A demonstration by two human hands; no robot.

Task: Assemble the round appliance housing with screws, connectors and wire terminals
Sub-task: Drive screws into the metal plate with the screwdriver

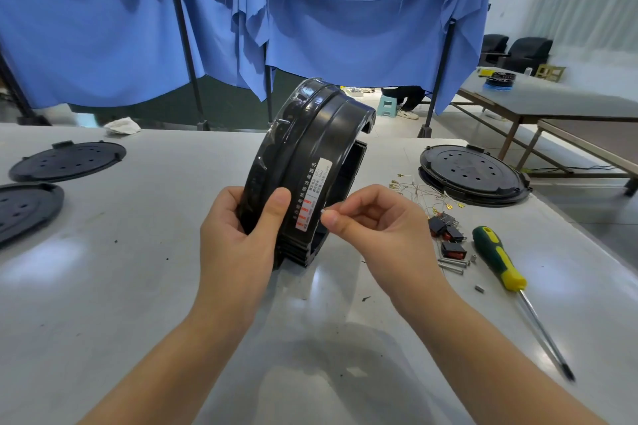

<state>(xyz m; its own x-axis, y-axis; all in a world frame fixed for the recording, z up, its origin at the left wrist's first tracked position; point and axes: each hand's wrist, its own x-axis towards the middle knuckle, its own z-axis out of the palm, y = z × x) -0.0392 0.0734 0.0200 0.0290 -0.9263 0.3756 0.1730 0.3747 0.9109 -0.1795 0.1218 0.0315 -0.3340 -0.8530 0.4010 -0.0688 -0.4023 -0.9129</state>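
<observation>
Housing (303, 162) upright in L hand (238, 235); R hand (373, 221) pinching maybe screw.

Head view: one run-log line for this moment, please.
left hand: grips upright housing | right hand: pinches small part at label | screwdriver: on table, untouched

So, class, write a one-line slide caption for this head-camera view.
Left hand holds the round black housing on edge while the right hand pinches a small part against it.
</observation>
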